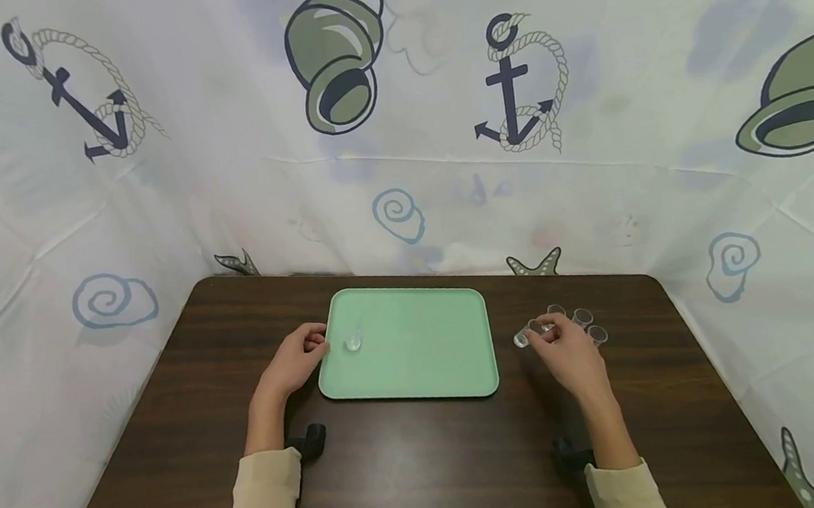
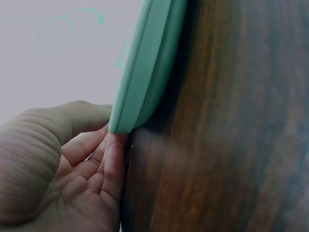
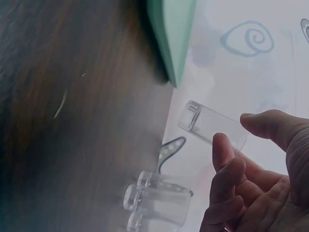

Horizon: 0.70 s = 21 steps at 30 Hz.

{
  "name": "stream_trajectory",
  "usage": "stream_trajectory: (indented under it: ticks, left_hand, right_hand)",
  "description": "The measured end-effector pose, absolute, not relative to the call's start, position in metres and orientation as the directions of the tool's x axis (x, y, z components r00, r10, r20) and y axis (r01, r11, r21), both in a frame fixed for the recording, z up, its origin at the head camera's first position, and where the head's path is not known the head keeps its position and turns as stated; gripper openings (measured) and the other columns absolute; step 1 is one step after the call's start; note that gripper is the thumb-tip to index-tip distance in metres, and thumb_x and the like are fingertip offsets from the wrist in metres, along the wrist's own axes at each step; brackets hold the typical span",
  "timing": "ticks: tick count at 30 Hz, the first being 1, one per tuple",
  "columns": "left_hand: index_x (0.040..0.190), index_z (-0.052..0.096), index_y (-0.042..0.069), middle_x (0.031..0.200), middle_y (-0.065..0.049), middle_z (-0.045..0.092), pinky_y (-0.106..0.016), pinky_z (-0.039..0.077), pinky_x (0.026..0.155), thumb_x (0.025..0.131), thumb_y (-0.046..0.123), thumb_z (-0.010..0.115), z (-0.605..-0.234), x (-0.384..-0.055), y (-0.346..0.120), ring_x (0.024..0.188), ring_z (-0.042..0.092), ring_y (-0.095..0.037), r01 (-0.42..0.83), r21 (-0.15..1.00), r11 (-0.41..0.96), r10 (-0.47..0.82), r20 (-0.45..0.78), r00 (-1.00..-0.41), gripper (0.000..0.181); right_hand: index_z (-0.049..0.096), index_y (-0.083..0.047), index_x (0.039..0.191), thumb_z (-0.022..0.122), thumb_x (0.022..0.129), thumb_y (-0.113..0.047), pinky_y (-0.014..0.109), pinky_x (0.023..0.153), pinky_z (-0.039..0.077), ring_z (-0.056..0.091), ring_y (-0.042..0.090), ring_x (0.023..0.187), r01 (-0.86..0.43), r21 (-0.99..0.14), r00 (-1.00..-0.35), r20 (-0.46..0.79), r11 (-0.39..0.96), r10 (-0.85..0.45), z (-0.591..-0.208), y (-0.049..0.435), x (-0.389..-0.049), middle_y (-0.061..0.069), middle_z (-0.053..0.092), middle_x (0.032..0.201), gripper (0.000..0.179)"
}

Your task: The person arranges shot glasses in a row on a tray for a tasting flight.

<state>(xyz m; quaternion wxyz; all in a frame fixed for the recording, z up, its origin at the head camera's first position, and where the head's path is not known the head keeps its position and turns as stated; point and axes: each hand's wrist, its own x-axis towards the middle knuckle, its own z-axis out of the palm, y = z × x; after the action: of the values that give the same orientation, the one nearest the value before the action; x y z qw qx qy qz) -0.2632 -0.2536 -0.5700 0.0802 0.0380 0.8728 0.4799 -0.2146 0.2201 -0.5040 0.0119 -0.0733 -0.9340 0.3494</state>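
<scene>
My left hand (image 1: 293, 367) is at the left edge of a pale green tray (image 1: 423, 342). In the left wrist view, its thumb lies on the tray's rim (image 2: 140, 77) and the fingers bend against the edge from below, pinching it. Near the tray's left side stands one small clear shot glass (image 1: 353, 340). To the right of the tray, my right hand (image 1: 567, 353) pinches another clear shot glass (image 3: 212, 126) between thumb and fingertips, tilted and raised above the table. Several more shot glasses (image 1: 583, 318) stand just behind and beside that hand.
The dark wood table (image 1: 399, 475) carries the tray at its back middle. Directly behind the table's far edge hangs a pale cloth (image 1: 448, 225) printed with anchors and shells; it also closes off both sides. Dark straps (image 1: 311, 441) show at the wrists.
</scene>
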Motion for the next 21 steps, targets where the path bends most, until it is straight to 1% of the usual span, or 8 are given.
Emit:
stream_trajectory:
  ticks: [8,11,15,21]
  left_hand:
    - [0.155,0.048,-0.003,0.134,-0.022,0.059,-0.047,0.051,0.1,0.114,0.017,0.055,-0.571,-0.259,-0.256,0.12,0.059,-0.034,-0.022,0.837,0.547,0.137,-0.115,-0.984,0.046]
    - [0.155,0.048,-0.003,0.134,-0.022,0.059,-0.047,0.051,0.101,0.113,0.017,0.056,-0.57,-0.259,-0.256,0.121,0.059,-0.034,-0.025,0.837,0.546,0.133,-0.117,-0.984,0.046]
    - [0.154,0.049,-0.002,0.134,-0.022,0.059,-0.047,0.051,0.101,0.113,0.018,0.056,-0.57,-0.26,-0.256,0.121,0.059,-0.034,-0.026,0.838,0.545,0.131,-0.115,-0.985,0.047]
    - [0.154,0.049,-0.002,0.133,-0.021,0.059,-0.046,0.051,0.1,0.113,0.018,0.056,-0.57,-0.262,-0.253,0.12,0.059,-0.034,-0.019,0.844,0.536,0.139,-0.11,-0.984,0.047]
  right_hand:
    - [0.067,-0.01,0.139,0.068,0.105,-0.041,0.034,0.066,0.045,0.062,0.025,0.087,0.08,-0.668,-0.994,0.002,0.74,0.11,-0.503,0.205,-0.216,0.009,0.072,0.106,0.047]
    - [0.067,-0.011,0.139,0.068,0.105,-0.041,0.034,0.067,0.046,0.062,0.025,0.085,0.069,-0.675,-0.995,0.01,0.735,0.103,-0.501,0.198,-0.219,0.009,0.072,0.106,0.046]
    - [0.067,-0.013,0.139,0.068,0.104,-0.042,0.035,0.068,0.046,0.063,0.025,0.086,0.063,-0.684,-0.995,0.014,0.727,0.1,-0.498,0.187,-0.223,0.01,0.073,0.108,0.046]
    - [0.068,-0.012,0.139,0.069,0.104,-0.042,0.035,0.067,0.046,0.064,0.025,0.087,0.026,-0.7,-0.997,0.037,0.714,0.072,-0.495,0.17,-0.228,0.008,0.073,0.104,0.045]
